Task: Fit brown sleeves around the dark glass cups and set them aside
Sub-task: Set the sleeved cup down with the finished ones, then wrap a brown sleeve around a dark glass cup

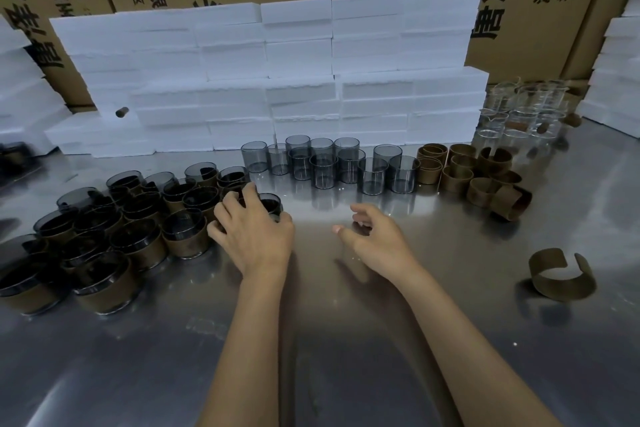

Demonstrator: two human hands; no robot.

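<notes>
Head view | left hand [254,234] wrapped around sleeved dark cup [270,205] beside finished cups [138,236] | right hand [375,237] loose, holding nothing | bare cups [325,165], brown sleeves [474,173] farther back on table [346,340]

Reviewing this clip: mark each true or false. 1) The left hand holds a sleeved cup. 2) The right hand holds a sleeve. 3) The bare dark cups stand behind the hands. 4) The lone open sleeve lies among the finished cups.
1) True: the left hand grips a sleeved cup.
2) False: the right hand holds nothing.
3) True: the bare dark cups stand before the foam blocks.
4) False: the lone open sleeve lies far right, apart from the finished cups.
</notes>
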